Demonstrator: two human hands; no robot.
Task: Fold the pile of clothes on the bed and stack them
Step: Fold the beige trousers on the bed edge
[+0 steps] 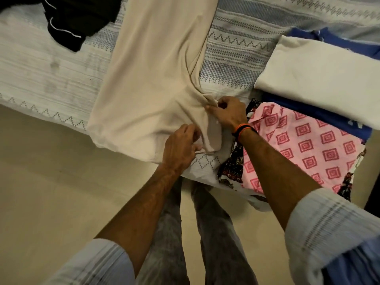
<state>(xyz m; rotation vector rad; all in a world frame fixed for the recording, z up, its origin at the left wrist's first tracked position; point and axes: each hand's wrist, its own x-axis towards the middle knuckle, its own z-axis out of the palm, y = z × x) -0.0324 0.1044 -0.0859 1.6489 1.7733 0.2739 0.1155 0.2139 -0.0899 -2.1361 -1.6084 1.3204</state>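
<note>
Across the bed (pixel 236 54), whose patterned grey-and-white cover reaches the near edge, a long beige garment (pixel 152 75) lies spread flat from the far side down to that edge. To its right, toward the bed's right edge, a folded cream cloth (pixel 320 79) sits on top of blue clothes (pixel 337 41), and nearer the front edge a folded pink patterned garment (pixel 302 145) rests on a dark printed piece (pixel 232 167). Near the far left corner lies a crumpled black garment (pixel 78 19) with white piping. At the near edge, the right hand (pixel 228 114) pinches a bunched fold of the beige garment, an orange and black band (pixel 243 129) on its wrist. Beside it, the left hand (pixel 181 147) grasps the same garment's lower corner with curled fingers.
</note>
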